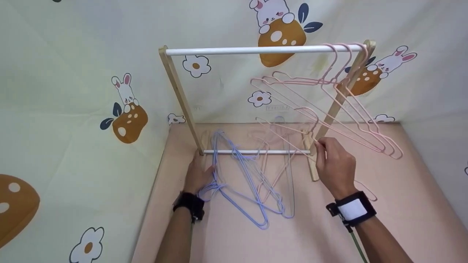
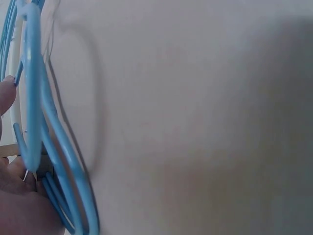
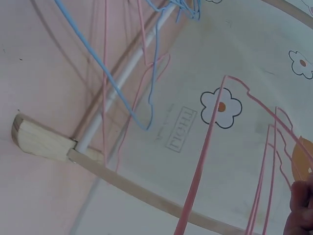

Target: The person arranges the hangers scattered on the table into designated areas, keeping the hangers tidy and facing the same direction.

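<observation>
My right hand pinches a pink clothes hanger near its neck, between thumb and fingers. Its hook stands up, below the rail and apart from it. In the right wrist view, one pink arm of that hanger crosses close to the camera. Three more pink hangers hang from the right end of the white top rail. My left hand grips the foot of the wooden clothes rack at its left post; the fingertips are partly hidden. Blue hangers lean beside its thumb.
More pink hangers lie mixed with the blue ones around the white lower bar. The rack's right wooden foot rests on the pinkish surface. Patterned cloth walls stand behind and at both sides.
</observation>
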`<action>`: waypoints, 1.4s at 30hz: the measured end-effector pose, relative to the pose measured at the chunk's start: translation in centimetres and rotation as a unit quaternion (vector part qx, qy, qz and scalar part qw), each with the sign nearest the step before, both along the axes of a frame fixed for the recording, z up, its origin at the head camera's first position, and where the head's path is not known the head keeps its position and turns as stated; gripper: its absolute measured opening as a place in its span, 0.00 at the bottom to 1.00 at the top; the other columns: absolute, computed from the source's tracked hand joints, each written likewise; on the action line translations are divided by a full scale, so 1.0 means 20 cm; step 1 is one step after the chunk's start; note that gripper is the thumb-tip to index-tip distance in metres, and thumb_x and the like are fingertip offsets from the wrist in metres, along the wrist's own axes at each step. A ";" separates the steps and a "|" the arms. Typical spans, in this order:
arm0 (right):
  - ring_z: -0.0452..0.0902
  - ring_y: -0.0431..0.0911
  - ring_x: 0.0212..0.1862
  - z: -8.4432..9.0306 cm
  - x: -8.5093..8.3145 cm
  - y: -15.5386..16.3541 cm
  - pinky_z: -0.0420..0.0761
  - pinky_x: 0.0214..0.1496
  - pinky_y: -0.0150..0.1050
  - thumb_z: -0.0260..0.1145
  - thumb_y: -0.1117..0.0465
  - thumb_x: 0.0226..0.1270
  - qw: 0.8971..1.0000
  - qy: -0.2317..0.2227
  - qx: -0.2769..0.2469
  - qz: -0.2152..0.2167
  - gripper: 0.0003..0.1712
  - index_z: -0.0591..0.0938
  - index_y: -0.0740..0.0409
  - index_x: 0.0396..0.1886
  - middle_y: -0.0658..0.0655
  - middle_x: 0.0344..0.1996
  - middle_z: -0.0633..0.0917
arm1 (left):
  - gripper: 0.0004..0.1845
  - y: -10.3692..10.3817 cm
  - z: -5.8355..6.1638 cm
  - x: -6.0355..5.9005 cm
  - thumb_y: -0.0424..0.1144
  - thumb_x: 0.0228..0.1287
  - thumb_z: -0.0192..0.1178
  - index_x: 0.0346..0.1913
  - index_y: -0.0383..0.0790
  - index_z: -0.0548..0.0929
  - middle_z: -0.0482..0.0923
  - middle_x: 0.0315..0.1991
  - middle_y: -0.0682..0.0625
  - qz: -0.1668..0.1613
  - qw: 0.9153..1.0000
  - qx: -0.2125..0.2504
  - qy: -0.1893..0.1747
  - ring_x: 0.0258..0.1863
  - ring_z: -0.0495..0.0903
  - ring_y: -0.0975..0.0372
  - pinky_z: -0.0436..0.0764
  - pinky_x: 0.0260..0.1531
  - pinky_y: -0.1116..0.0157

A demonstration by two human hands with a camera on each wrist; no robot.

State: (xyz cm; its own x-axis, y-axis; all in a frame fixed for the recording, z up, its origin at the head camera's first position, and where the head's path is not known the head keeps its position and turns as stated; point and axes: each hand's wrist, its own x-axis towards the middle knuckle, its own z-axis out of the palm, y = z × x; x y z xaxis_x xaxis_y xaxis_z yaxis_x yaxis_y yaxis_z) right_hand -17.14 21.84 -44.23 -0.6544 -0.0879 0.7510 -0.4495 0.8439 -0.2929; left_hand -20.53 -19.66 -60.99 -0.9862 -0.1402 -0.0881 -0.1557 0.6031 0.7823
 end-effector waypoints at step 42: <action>0.88 0.65 0.37 0.56 -0.30 -0.03 0.84 0.37 0.60 0.65 0.63 0.85 0.998 0.029 -0.046 -0.008 0.13 0.85 0.73 0.46 0.69 0.34 0.88 | 0.55 -0.01 -0.03 -0.01 0.45 0.76 0.70 0.91 0.39 0.45 0.54 0.86 0.29 -0.002 1.000 0.012 0.008 0.83 0.56 0.34 0.56 0.81 0.38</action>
State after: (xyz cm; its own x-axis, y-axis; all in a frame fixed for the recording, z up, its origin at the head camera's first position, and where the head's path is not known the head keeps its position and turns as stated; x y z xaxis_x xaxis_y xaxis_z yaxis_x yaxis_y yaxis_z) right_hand -23.05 21.17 -33.07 -0.6098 -0.0066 0.7925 -0.4540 0.8226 -0.3424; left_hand -20.78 -19.80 -61.49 -0.9880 -0.1342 -0.0766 -0.1414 0.5840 0.7994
